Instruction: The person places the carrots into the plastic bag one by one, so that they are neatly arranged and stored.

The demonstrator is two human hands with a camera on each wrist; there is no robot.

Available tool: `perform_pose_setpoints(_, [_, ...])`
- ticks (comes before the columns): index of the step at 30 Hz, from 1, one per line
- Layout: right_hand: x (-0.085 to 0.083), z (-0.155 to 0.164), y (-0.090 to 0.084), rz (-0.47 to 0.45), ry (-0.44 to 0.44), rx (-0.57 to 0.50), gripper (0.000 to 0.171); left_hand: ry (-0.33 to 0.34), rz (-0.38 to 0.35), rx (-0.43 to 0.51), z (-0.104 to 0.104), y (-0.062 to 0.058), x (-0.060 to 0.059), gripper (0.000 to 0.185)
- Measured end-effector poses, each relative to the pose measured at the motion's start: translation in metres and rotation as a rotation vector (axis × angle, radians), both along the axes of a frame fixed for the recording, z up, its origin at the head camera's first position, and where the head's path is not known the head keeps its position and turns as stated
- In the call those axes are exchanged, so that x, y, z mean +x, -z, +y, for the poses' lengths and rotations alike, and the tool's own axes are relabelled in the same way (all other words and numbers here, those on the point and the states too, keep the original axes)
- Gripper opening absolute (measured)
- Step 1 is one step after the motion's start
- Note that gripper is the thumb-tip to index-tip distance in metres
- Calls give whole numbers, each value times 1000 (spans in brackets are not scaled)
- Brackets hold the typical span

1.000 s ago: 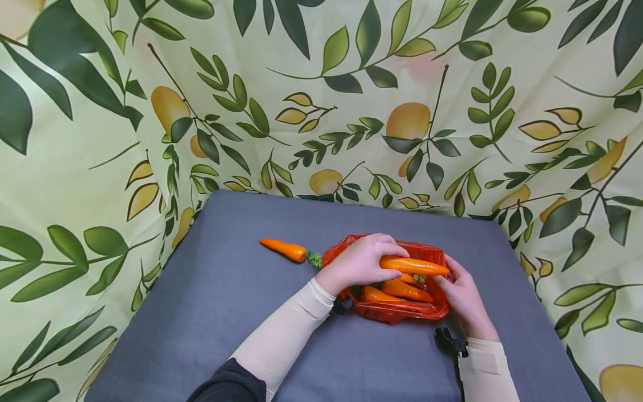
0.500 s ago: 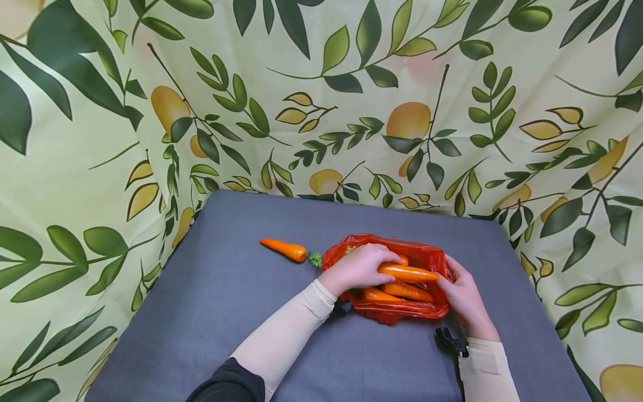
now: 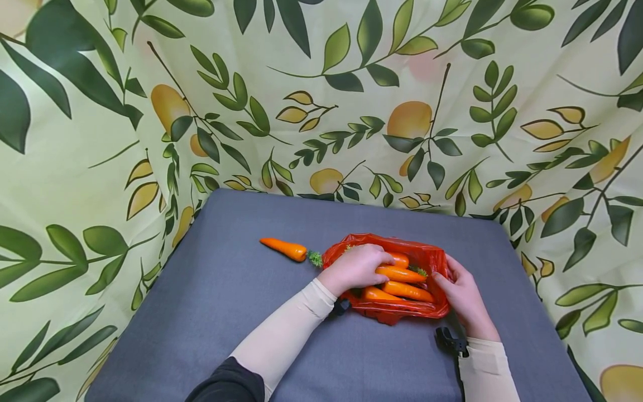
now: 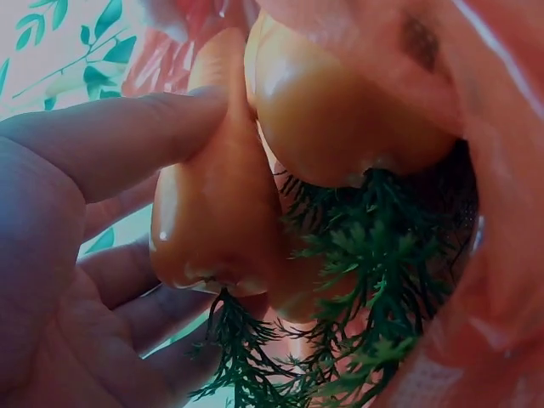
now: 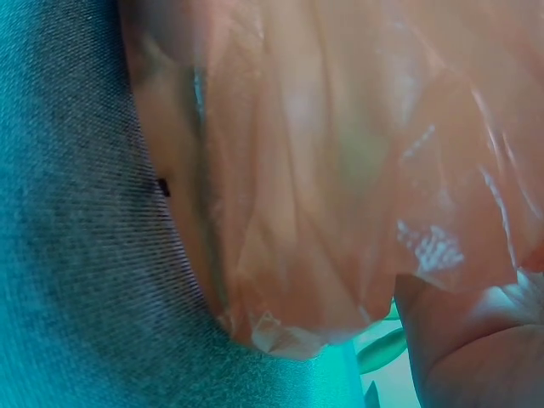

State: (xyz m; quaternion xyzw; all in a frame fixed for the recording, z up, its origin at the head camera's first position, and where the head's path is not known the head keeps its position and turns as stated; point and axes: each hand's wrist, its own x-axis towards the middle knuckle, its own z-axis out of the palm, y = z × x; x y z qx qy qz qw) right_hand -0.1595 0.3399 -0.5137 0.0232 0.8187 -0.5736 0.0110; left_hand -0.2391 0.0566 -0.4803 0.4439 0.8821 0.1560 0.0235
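Note:
A red plastic bag (image 3: 397, 314) lies on the grey table (image 3: 226, 312) with its mouth spread. My left hand (image 3: 351, 269) is inside the mouth and grips an orange carrot (image 3: 402, 274), which lies on other carrots (image 3: 404, 291) in the bag. The left wrist view shows that hand's thumb (image 4: 127, 140) and fingers curled round the carrot (image 4: 212, 212), beside a second carrot (image 4: 340, 110) and green tops (image 4: 365, 289). My right hand (image 3: 464, 301) holds the bag's right edge. In the right wrist view a fingertip (image 5: 463, 340) sits against the bag film (image 5: 323, 170).
One loose carrot (image 3: 283, 249) with a green top lies on the table just left of the bag. A cloth backdrop (image 3: 321, 111) printed with leaves and lemons rises behind and on both sides. A black wrist strap (image 3: 449, 340) sits at my right cuff.
My left hand has lowered its carrot from above the bag's rim down onto the carrots inside. The right hand, the bag and the loose carrot have stayed put.

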Motion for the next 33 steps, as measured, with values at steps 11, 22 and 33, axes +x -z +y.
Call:
perform_pose_setpoints(11, [-1,1,3,-19,11,26,63,-17,29,-21,-1,5,-1,15])
perform_pose_setpoints(22, [0,-1,1,-1,3,29,64,-66,49,-81,-2,4,1,45])
perform_pose_setpoints(33, [0,-1,0,3,-4,28,64,-90,18,-139,0,9,4,57])
